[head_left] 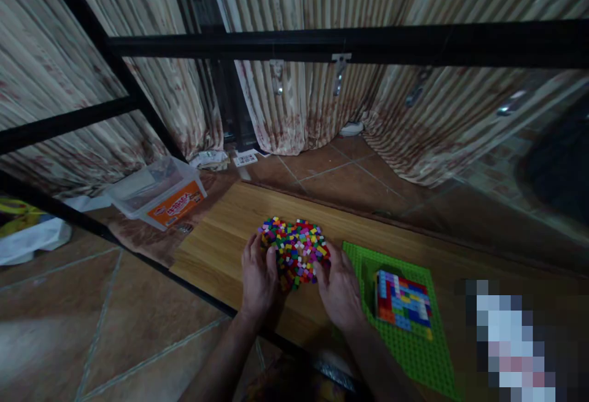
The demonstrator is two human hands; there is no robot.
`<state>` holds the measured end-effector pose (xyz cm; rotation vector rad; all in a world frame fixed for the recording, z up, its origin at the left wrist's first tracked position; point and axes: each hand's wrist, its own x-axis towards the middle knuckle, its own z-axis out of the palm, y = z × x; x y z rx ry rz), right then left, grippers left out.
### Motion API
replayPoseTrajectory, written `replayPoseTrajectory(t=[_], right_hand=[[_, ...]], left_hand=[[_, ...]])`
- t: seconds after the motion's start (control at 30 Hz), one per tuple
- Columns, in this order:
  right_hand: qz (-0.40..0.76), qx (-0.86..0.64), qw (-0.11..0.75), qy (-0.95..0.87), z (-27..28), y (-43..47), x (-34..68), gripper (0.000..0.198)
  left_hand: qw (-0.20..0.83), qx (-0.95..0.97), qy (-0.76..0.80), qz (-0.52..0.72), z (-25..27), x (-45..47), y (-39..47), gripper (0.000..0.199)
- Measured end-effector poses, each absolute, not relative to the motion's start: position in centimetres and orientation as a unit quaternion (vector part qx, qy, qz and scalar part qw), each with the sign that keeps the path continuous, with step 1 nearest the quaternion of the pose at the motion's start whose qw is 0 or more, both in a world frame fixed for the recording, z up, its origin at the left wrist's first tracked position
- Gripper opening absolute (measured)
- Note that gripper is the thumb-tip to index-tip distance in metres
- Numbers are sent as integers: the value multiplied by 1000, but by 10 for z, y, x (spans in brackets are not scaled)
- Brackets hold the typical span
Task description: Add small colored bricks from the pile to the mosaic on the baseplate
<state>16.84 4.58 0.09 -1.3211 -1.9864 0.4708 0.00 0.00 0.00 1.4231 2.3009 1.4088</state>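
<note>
A heap of small bricks (298, 247) in many colours lies on the wooden board (216, 218). My left hand (258, 276) rests against the heap's left side, its thumb and fingers apart and curved round the edge. On the opposite side my right hand (338, 285) cups the heap with its fingers parted. Neither hand grips a single brick that I can make out. Just right of my right hand lies a green studded baseplate (414, 356), and a block built of coloured bricks (404, 302) sits on it.
A clear plastic bin (159, 190) with an orange label stands at the left beyond the board. A black metal bar (313, 43) crosses above, with striped curtains (285, 107) behind. Tiled floor (138, 316) shows at lower left. A pixelated patch covers the lower right.
</note>
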Motion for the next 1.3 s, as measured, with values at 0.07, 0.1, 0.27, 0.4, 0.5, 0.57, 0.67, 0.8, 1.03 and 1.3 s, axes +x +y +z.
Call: replayPoseTrajectory(t=[0.07,0.1,0.27,0.4,0.5,0.57,0.67,0.8,1.03,1.3], right_hand=[[198,-510,346,-762,0,40,169,43],[211,-508,347,-760,0,37,168,43],[252,-478,399,-741,-2,27,169,39],[242,-462,428,-738,1,24,175,38],[238,-455,430,-743,2,19,181,34],[230,-458,423,-747,1,15,187,33],[209,-482,400,-751,-3,9,193,34],[183,-512,372,-753,-6,16,191,38],[183,-500,337,-777,1,77,166,46],[220,-432,262,-835,5,130,138,48]], left_hand=[[59,463,745,476,0,3,-1,39],[66,460,742,483,0,4,-2,38],[101,438,729,516,0,12,-7,39],[130,436,709,539,1,17,-14,40],[133,434,706,544,2,13,-20,40],[115,443,712,532,4,4,-20,40],[65,467,735,488,9,-23,-6,42],[62,526,741,413,14,-65,37,46],[135,661,651,348,11,-74,84,45],[165,691,604,362,8,-66,81,45]])
